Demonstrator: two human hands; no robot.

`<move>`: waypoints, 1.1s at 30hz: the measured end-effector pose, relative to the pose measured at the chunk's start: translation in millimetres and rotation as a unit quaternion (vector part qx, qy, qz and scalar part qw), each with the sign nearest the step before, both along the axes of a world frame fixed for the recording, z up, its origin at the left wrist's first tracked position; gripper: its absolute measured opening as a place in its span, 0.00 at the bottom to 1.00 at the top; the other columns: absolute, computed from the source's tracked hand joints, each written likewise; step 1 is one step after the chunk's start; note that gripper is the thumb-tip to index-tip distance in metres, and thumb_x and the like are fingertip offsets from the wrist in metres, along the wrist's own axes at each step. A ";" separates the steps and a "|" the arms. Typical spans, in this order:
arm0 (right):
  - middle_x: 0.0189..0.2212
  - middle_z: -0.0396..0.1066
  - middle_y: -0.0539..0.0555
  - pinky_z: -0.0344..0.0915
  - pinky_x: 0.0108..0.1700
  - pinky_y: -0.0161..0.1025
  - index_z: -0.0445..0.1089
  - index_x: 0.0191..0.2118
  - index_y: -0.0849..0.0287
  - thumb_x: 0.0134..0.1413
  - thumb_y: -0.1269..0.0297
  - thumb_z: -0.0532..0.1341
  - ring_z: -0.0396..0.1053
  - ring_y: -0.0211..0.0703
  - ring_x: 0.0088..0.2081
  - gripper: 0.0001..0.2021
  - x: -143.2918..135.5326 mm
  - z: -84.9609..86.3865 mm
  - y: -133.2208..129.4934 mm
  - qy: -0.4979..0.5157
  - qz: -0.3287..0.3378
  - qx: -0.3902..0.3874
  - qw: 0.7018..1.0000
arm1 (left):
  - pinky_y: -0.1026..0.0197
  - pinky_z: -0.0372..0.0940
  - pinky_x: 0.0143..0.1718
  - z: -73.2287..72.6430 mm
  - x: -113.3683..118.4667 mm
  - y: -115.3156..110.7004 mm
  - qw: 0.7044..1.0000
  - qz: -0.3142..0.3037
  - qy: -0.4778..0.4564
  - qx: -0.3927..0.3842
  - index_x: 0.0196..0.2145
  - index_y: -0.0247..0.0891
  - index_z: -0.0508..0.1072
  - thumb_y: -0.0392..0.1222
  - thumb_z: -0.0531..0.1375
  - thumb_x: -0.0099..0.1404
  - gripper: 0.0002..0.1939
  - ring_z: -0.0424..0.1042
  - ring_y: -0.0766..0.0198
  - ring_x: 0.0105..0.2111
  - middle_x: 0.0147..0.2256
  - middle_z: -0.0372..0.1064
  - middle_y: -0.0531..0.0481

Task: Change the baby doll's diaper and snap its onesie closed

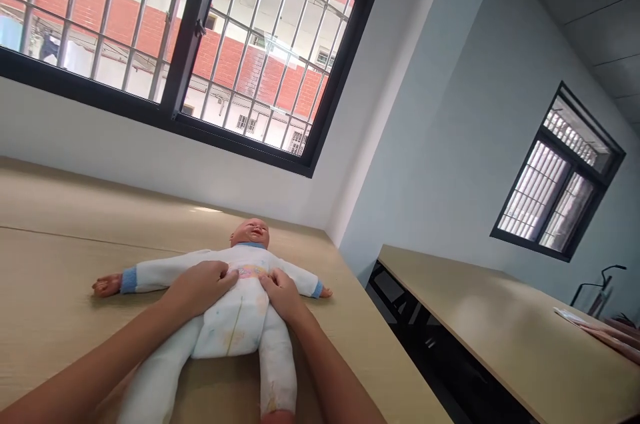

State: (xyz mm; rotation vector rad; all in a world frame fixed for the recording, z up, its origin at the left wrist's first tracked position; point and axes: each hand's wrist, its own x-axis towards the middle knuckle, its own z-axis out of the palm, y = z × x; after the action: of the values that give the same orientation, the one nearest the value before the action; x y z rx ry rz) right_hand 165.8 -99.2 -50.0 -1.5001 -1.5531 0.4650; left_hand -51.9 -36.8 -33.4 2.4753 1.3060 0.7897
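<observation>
A baby doll point(251, 233) lies on its back on the wooden table, arms spread, head toward the wall. It wears a white suit with blue cuffs and collar. Around its middle is a white diaper point(231, 324) with faint coloured prints and a line down the front. My left hand point(203, 285) rests at one side of the doll's waist, fingers curled on the upper edge of the diaper. At the other side, my right hand point(281, 292) has its fingers closed on the diaper's edge.
The table point(50, 324) stands against the wall beneath a barred window point(170, 111). Across a gap at the right is a second table point(450, 291) with a flat item point(597, 329) on it. Another window point(560, 177) is farther back.
</observation>
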 end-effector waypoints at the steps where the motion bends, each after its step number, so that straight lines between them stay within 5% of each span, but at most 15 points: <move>1: 0.24 0.60 0.46 0.54 0.34 0.38 0.56 0.26 0.54 0.60 0.54 0.60 0.57 0.40 0.29 0.17 -0.2 -1.1 0.6 0.004 -0.006 0.010 1.000 | 0.57 0.49 0.32 -1.0 -0.5 -0.3 1.000 0.002 -0.006 0.011 0.24 0.40 0.65 0.51 0.48 0.73 0.22 0.69 0.56 0.30 0.28 0.73 0.46; 6: 0.21 0.58 0.45 0.53 0.33 0.37 0.56 0.24 0.55 0.59 0.58 0.59 0.56 0.39 0.28 0.15 0.2 -6.0 3.5 0.046 -0.041 0.025 0.998 | 0.57 0.52 0.35 -5.8 -10.6 0.9 0.997 0.010 -0.036 0.073 0.25 0.41 0.62 0.44 0.48 0.71 0.17 0.69 0.56 0.33 0.29 0.72 0.47; 13: 0.21 0.56 0.44 0.52 0.32 0.37 0.57 0.24 0.55 0.57 0.55 0.60 0.54 0.39 0.28 0.16 4.3 -5.9 0.5 0.057 -0.030 0.027 0.998 | 0.58 0.53 0.32 0.0 -16.3 -9.6 0.996 -0.012 -0.074 0.050 0.27 0.42 0.60 0.62 0.52 0.71 0.24 0.66 0.59 0.29 0.26 0.68 0.52; 21: 0.21 0.58 0.45 0.52 0.33 0.38 0.56 0.24 0.54 0.56 0.59 0.58 0.56 0.40 0.28 0.14 0.6 -4.9 2.0 0.026 -0.046 0.027 0.998 | 0.58 0.55 0.36 3.6 -5.3 -11.2 0.992 -0.003 -0.064 0.113 0.29 0.41 0.62 0.41 0.51 0.69 0.10 0.68 0.58 0.32 0.31 0.70 0.49; 33: 0.22 0.59 0.46 0.53 0.33 0.38 0.59 0.24 0.55 0.60 0.53 0.57 0.56 0.40 0.29 0.17 0.0 -2.8 -5.3 0.021 -0.014 0.018 1.000 | 0.58 0.55 0.36 2.5 -15.5 -10.7 0.990 0.038 -0.057 0.121 0.28 0.42 0.59 0.38 0.51 0.69 0.10 0.69 0.57 0.32 0.30 0.70 0.48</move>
State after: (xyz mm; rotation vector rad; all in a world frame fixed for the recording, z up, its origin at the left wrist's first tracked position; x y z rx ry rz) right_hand 165.8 -104.5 -52.8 -1.4744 -1.4985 0.4467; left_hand -67.4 -47.5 -30.9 2.5267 1.3421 1.1540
